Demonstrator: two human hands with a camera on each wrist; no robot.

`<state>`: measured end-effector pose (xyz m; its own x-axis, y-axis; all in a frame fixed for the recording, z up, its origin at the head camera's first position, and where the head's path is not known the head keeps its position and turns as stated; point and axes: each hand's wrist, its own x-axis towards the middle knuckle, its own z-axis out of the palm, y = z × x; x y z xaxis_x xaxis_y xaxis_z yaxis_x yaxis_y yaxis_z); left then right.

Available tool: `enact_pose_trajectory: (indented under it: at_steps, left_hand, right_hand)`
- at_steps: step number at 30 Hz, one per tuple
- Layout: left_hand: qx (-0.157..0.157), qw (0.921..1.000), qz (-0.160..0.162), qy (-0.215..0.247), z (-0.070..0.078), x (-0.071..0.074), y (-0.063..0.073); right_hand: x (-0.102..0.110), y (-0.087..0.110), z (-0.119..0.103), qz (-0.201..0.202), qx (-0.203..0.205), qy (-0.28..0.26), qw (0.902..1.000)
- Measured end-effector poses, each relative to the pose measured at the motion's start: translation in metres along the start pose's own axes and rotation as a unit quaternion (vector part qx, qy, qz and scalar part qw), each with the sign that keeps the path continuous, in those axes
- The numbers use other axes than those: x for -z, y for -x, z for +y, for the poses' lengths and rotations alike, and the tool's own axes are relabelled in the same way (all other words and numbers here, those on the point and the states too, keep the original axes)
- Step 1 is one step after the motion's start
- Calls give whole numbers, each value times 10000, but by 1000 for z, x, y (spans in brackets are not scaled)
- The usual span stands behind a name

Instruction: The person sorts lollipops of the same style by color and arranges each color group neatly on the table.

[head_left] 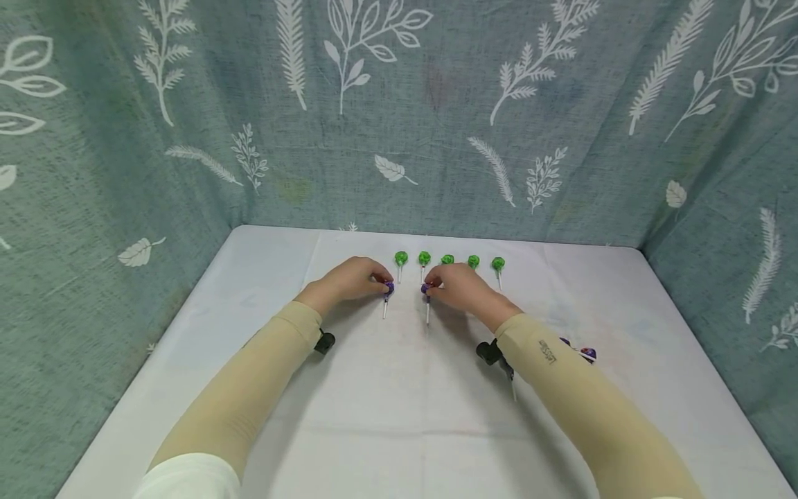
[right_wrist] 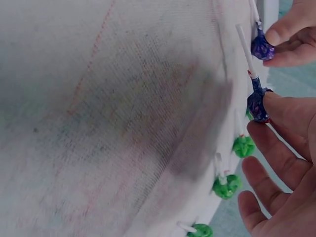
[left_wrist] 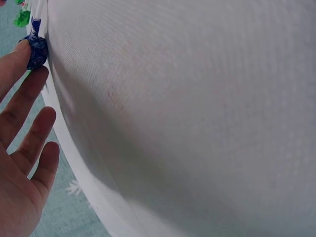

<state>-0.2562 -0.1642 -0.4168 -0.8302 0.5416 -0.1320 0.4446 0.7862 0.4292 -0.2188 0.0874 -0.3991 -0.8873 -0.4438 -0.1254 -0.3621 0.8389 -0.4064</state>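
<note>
My left hand [head_left: 353, 282] pinches the head of a purple-wrapped lollipop [head_left: 389, 288] between thumb and forefinger, its white stick pointing toward me. In the left wrist view that lollipop [left_wrist: 37, 53] looks dark blue, and the other fingers are spread apart. To the right, my right hand [head_left: 463, 287] pinches a second purple lollipop [head_left: 427, 288] by its head, the stick also toward me. Both lollipops show in the right wrist view, one under each thumb. Just behind the hands stretches a row of green lollipops [head_left: 401, 258], partly covered by my right hand.
More purple lollipops [head_left: 588, 354] lie to the right, partly hidden by my right forearm. A white stick [head_left: 514, 390] pokes out below the right wrist's black camera [head_left: 489, 352]. The white-covered table [head_left: 386, 395] ends at a patterned green curtain [head_left: 399, 125] behind and at the sides.
</note>
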Motion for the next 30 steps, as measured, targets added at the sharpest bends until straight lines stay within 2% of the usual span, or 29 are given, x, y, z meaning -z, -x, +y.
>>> enact_pose_trajectory:
  at_steps: [15, 25, 30]
  left_hand:
    - [-22, 10000, -50, -61, 8, 1, 2]
    - [149, 9996, -25, -233, 13, 0, 5]
    - [192, 9997, 46, -127, 14, 0, 7]
  right_hand:
    - [-11, -17, -3, -99, -6, 120, 9999]
    - [-10, -14, -4, -108, -30, 63, 9999]
    - [-3, -7, -5, -204, -143, -165, 9996]
